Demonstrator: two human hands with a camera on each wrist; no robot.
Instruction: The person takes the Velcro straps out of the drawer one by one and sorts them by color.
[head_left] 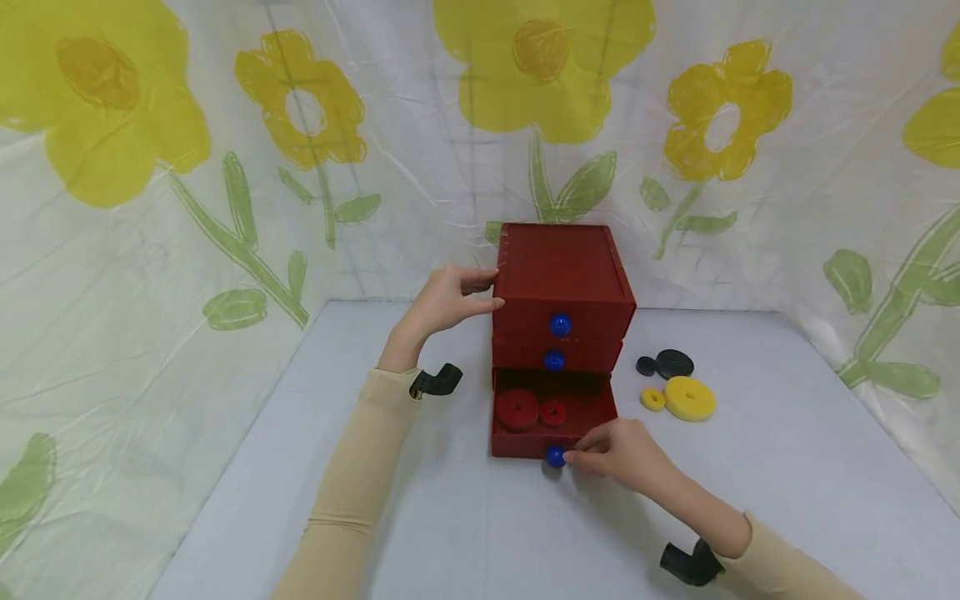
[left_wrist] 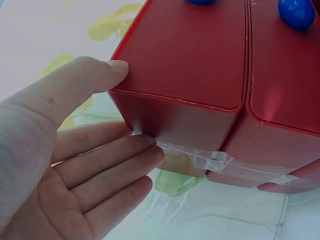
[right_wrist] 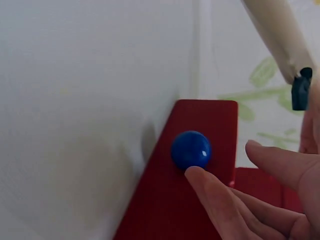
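A red cabinet of drawers with blue knobs stands on the table. Its bottom drawer is pulled out and holds a large red disc and a small red ring. My left hand rests at the cabinet's upper left side, the thumb on the front edge and the straight fingers along the side. My right hand is at the bottom drawer's blue knob. One fingertip touches that knob, while the thumb stands apart from it.
Right of the cabinet lie a large black disc, a small black disc, a large yellow ring and a small yellow ring. A flowered curtain hangs behind the white table.
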